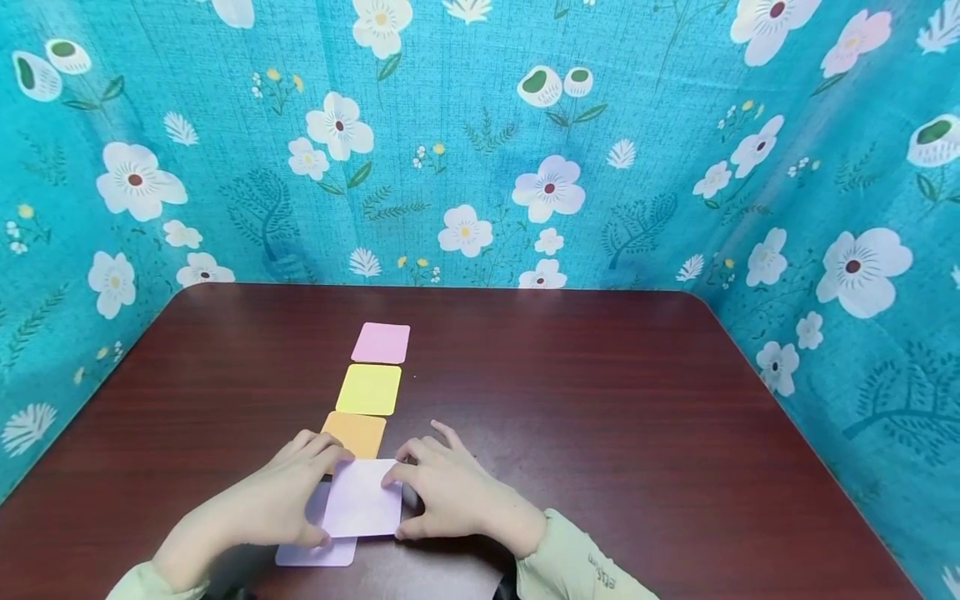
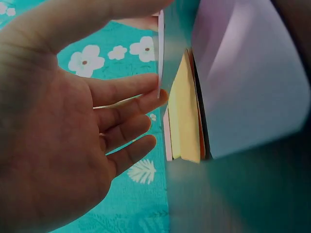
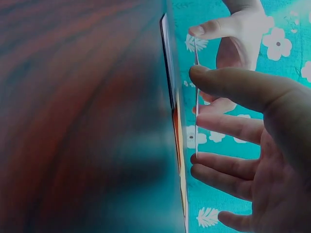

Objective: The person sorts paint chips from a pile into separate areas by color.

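Note:
My left hand [image 1: 279,493] and right hand [image 1: 450,487] hold a pale lavender square card [image 1: 363,498] by its opposite sides, thumbs at the near edge and fingers at the far one. Both wrist views show this thin card [image 2: 161,53] edge-on, raised off the table. Partly covered beneath it in the head view is a second lavender card [image 1: 315,556], lying on the tabletop. Beyond lies an orange card [image 1: 356,433], its near left part hidden by the left hand.
A yellow card [image 1: 369,389] and a pink card [image 1: 381,342] continue the line away from me on the dark reddish-brown table [image 1: 600,433]. A turquoise flowered cloth [image 1: 465,150] hangs behind the table and along its sides.

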A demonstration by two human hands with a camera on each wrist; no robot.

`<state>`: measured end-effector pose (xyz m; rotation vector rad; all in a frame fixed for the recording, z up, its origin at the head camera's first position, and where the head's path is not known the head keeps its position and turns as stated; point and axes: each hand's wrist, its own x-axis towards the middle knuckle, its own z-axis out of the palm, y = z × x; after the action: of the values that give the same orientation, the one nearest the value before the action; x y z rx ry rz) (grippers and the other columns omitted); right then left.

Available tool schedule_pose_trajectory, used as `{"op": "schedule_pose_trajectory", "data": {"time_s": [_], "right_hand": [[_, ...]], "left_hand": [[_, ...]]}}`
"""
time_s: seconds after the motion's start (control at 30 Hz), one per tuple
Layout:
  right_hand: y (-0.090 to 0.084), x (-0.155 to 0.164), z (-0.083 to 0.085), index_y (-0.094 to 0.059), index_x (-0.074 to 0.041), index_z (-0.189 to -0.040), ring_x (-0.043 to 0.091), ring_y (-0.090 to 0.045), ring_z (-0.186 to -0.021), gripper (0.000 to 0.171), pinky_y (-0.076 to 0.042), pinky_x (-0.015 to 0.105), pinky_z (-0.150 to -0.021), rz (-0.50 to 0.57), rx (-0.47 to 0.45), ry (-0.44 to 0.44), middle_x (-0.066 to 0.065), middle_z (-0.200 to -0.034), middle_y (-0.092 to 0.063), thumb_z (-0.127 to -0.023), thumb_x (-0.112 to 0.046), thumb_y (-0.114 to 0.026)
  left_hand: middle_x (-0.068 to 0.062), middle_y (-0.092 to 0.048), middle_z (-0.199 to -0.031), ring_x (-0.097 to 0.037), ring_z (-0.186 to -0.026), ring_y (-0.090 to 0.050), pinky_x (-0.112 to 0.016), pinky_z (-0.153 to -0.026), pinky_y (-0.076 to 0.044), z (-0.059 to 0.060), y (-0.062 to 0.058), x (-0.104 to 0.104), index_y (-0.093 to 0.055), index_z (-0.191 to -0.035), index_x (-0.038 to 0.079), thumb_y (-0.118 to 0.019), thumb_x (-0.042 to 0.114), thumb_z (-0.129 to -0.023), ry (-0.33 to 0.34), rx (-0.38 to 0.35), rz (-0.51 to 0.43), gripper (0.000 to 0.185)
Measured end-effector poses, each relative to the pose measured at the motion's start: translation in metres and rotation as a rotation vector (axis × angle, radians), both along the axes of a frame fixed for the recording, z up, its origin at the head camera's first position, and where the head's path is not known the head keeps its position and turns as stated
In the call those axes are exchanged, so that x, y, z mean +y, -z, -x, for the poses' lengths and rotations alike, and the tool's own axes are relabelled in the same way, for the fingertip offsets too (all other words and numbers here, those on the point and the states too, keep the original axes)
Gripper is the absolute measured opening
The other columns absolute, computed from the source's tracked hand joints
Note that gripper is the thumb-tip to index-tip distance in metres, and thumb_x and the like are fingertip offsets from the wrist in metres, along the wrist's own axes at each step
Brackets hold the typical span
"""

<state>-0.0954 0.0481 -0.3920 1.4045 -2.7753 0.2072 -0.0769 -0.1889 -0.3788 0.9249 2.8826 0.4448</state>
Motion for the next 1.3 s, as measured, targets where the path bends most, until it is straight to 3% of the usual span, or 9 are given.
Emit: {"op": "schedule_pose_trajectory", "data": {"time_s": [0.3,0.53,0.67,1.0,1.3], "right_hand": [[0.002,-0.02,-0.007,-0.06,-0.032,-0.109,0.009,-0.049,-0.106,0.047,-0.023,0.048,-0.105,-0.009,0.007,-0.012,-0.009,-0.109,-0.052,-0.07,-0.057,-0.066],[0.006,-0.037,-0.014,-0.059,-0.037,-0.108,0.008,-0.048,-0.104,0.045,-0.025,0.047,-0.103,-0.048,0.0,0.001,-0.01,-0.107,-0.051,-0.07,-0.059,-0.064],[0.006,-0.044,-0.018,-0.06,-0.038,-0.107,0.007,-0.049,-0.1,0.046,-0.025,0.047,-0.103,-0.058,0.003,0.031,-0.011,-0.104,-0.051,-0.067,-0.06,-0.066],[0.002,-0.05,-0.025,-0.058,-0.039,-0.108,0.009,-0.048,-0.103,0.046,-0.025,0.05,-0.102,-0.106,0.03,0.056,-0.009,-0.108,-0.051,-0.068,-0.061,-0.065],[0.003,-0.048,-0.027,-0.058,-0.038,-0.107,0.011,-0.049,-0.103,0.047,-0.025,0.05,-0.102,-0.126,0.051,0.055,-0.007,-0.108,-0.051,-0.068,-0.063,-0.064]], "left_hand": [[0.008,-0.043,-0.103,-0.012,-0.096,-0.035,-0.033,-0.078,-0.04,-0.008,0.002,-0.02,-0.054,-0.109,0.012,-0.085,0.031,-0.045,-0.016,-0.028,-0.017,0.073],[0.007,-0.041,-0.105,-0.014,-0.097,-0.035,-0.032,-0.076,-0.042,-0.012,0.008,-0.034,-0.051,-0.113,0.014,-0.085,0.036,-0.048,-0.041,-0.118,0.014,0.077],[0.007,-0.041,-0.105,-0.015,-0.095,-0.036,-0.033,-0.076,-0.042,-0.013,0.01,-0.037,-0.051,-0.113,0.013,-0.085,0.034,-0.047,-0.042,-0.131,0.03,0.078],[0.006,-0.041,-0.106,-0.015,-0.096,-0.037,-0.036,-0.077,-0.042,-0.016,0.01,-0.037,-0.049,-0.114,0.013,-0.086,0.028,-0.046,-0.056,-0.114,0.055,0.079],[0.006,-0.041,-0.108,-0.015,-0.095,-0.038,-0.04,-0.079,-0.039,-0.016,0.016,-0.034,-0.048,-0.112,0.013,-0.085,0.023,-0.043,-0.027,-0.07,0.048,0.079]]}}
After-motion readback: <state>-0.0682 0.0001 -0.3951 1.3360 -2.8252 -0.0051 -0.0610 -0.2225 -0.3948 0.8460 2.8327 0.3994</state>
